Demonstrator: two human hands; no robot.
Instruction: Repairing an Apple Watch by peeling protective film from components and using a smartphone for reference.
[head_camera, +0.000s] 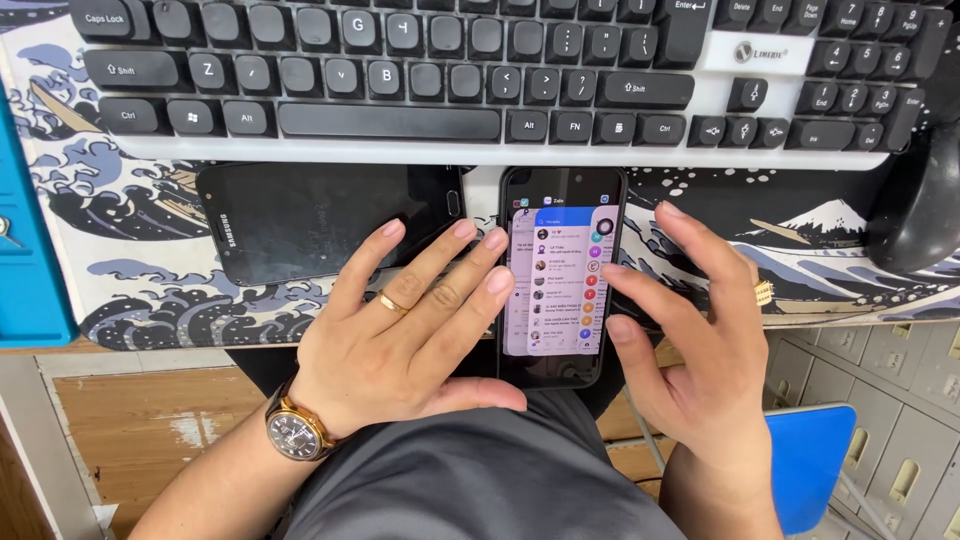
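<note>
Two hands are busy at the edge of a desk, seen from above. Biggest of all is the mat with a picture of big blue and white waves, spread over the desk. On top of the mat sits a long keyboard with a white body and dark keys. Next comes a big black phone with a dark screen, lying flat on its side just below the keyboard. Beside it stands a smaller phone with its screen lit up, showing small windows side by side; its top lies on the mat and its bottom hangs past the desk edge, above the person's lap. The left hand grips this lit phone by its left side, with the fingers lying along the edge and the thumb tucked under it. The right hand is loose and spread, not gripping anything; its thumb touches the right side of the lit screen. A dark mouse rests at the far right. A brown and gold watch is on the left wrist, and a thin gold ring is on one left finger.
</note>
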